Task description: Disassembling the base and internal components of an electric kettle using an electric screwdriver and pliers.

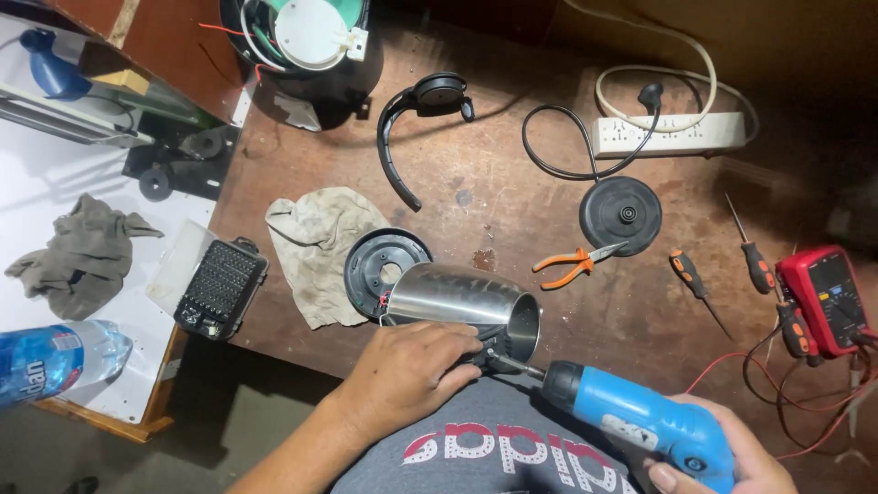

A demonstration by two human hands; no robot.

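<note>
The left hand (407,370) lay clenched over the near side of a steel kettle body (462,306), fingers wrapped around the black fitting at its rim and pinning it on its side at the near edge of the wooden table (512,210). The right hand (722,457) gripped a blue electric screwdriver (631,421), fingers closed round its handle at the near right, and the bit met the black fitting just beside the kettle's open mouth.

Just left of the kettle body, a round black base plate (380,265) rested partly on a dirty rag (320,247). Farther off lay a curved black handle (412,119). To the right sat the round black power base (620,215), its cord looping toward a white power strip (668,134). Orange pliers (572,265) lay between the power base and the kettle. Two screwdrivers (695,284) and a red multimeter (823,297) were at the far right. At the left, a black bit case (219,288) and a water bottle (59,357) sat near the table's edge.
</note>
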